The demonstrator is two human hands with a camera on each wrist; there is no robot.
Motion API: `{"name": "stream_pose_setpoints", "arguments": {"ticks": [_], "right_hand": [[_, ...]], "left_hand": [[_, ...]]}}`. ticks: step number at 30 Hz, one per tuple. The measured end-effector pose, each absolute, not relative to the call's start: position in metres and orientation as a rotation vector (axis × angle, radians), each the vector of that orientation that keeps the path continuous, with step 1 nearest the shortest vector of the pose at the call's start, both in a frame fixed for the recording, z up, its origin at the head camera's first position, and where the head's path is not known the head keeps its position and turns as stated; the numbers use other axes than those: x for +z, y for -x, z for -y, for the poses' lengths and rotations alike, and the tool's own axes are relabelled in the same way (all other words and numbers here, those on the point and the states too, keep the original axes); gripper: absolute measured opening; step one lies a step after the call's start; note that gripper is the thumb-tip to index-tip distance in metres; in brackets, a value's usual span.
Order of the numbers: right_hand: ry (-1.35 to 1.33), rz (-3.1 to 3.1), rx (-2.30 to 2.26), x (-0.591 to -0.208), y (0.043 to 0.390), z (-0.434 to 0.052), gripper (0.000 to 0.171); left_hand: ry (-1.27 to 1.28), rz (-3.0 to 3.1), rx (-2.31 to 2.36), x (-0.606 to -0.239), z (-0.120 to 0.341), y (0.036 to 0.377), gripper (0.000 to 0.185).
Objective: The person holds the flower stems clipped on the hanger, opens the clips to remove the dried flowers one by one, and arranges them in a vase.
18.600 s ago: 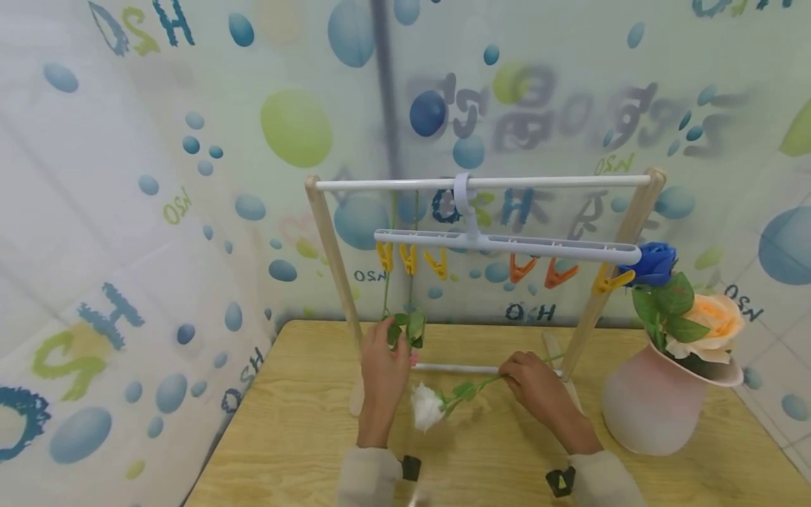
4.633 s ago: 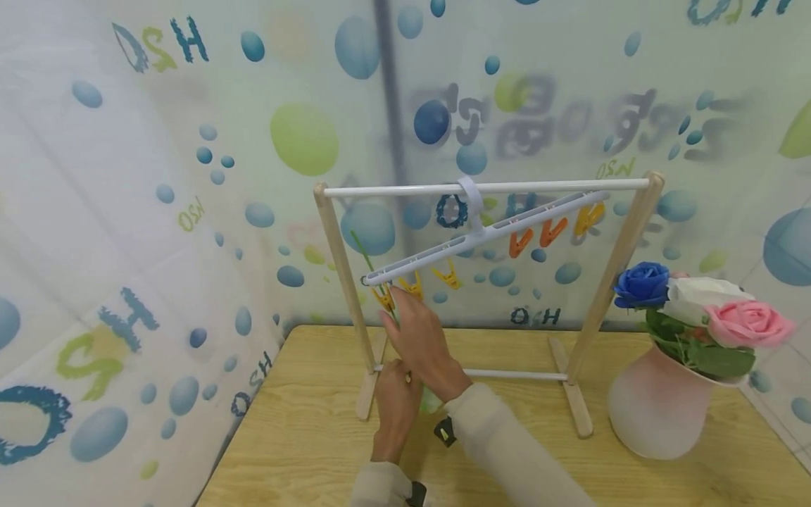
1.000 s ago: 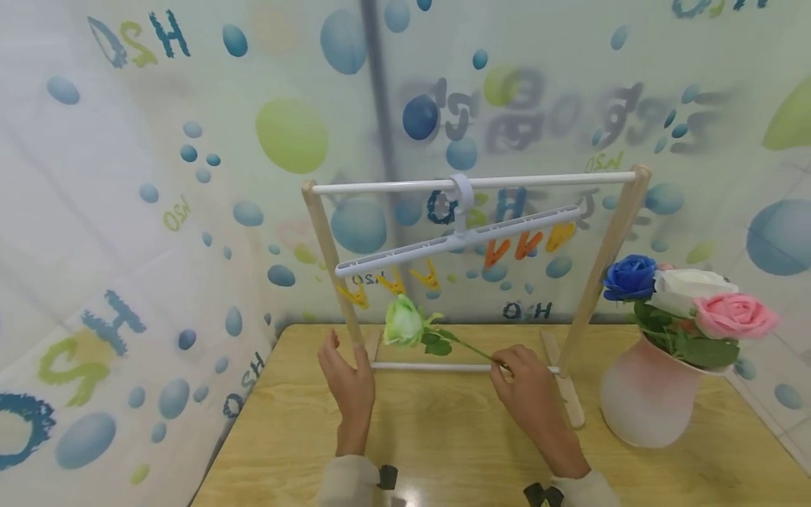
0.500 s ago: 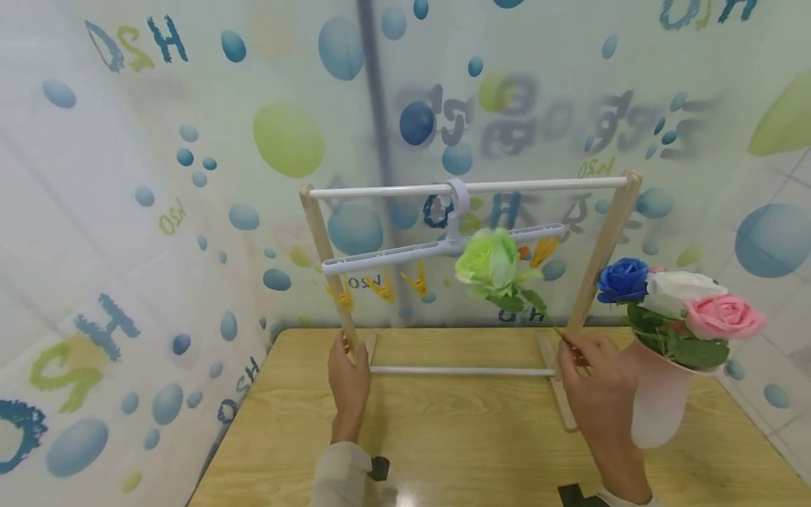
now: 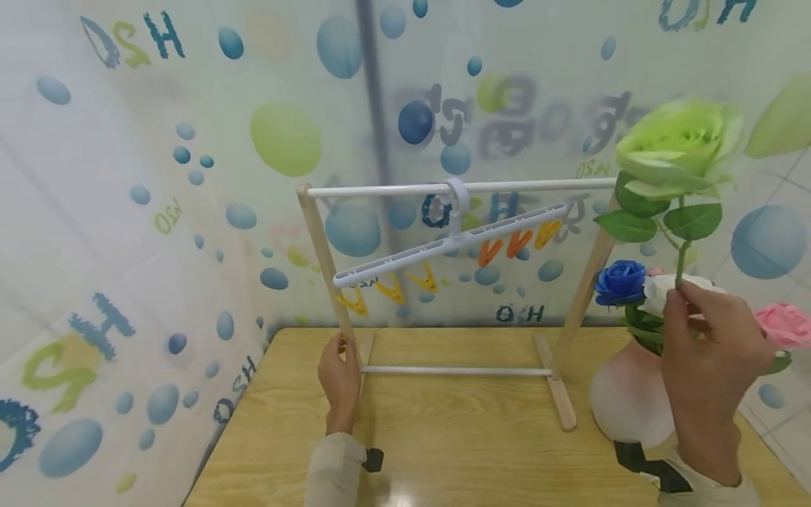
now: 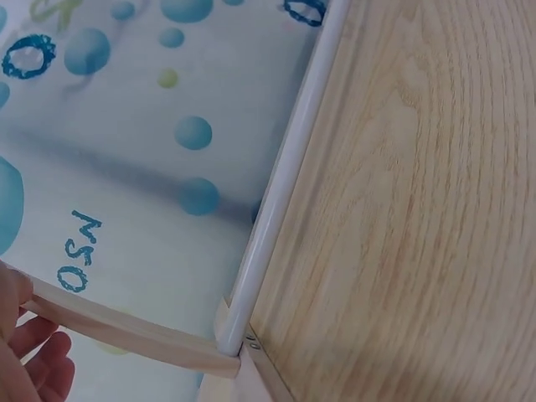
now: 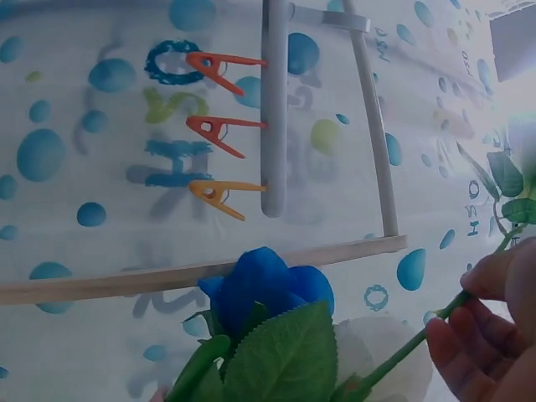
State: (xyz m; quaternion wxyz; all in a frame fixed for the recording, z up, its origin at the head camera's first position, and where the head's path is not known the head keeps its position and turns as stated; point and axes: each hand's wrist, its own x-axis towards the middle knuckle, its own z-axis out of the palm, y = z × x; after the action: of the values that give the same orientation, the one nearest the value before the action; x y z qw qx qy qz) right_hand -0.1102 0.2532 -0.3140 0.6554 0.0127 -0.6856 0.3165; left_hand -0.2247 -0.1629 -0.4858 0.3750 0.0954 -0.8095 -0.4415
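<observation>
My right hand (image 5: 681, 296) pinches the stem of a pale green rose (image 5: 678, 144) and holds it upright above the pink vase (image 5: 624, 405). In the right wrist view my fingers (image 7: 490, 331) close on the green stem (image 7: 414, 342), beside a blue rose (image 7: 268, 289). My left hand (image 5: 342, 352) grips the foot of the wooden rack's left post (image 5: 326, 260). The left wrist view shows only my fingertips (image 6: 38, 360) against that post (image 6: 126, 331).
A blue rose (image 5: 619, 282), a white rose (image 5: 659, 290) and a pink rose (image 5: 782, 324) stand in the vase. A tilted white hanger (image 5: 450, 243) with yellow and orange clips (image 5: 507, 245) hangs from the rack's top bar (image 5: 380, 189). A patterned curtain closes in the wooden table (image 5: 456, 451).
My right hand has carried the green rose from the left clips across to the right and raised it over the vase. The hanger swings back. My left hand stays on the post.
</observation>
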Motion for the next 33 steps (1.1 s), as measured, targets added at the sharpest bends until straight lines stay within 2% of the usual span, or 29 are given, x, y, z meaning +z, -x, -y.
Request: {"name": "stream_pose_setpoints", "arguments": {"ticks": [16, 28, 33], "right_hand": [[0.262, 1.56, 0.779, -0.285, 0.115, -0.269, 0.027], [0.312, 1.879, 0.583, -0.326, 0.109, -0.271, 0.031], [0.48, 2.114, 0.484, -0.343, 0.102, -0.272, 0.028]], "left_hand": [[-0.266, 2.085, -1.088, -0.487, 0.163, 0.226, 0.018], [-0.275, 2.095, -1.065, -0.488, 0.163, 0.227, 0.018], [-0.274, 2.094, -1.044, -0.487, 0.163, 0.227, 0.018]]}}
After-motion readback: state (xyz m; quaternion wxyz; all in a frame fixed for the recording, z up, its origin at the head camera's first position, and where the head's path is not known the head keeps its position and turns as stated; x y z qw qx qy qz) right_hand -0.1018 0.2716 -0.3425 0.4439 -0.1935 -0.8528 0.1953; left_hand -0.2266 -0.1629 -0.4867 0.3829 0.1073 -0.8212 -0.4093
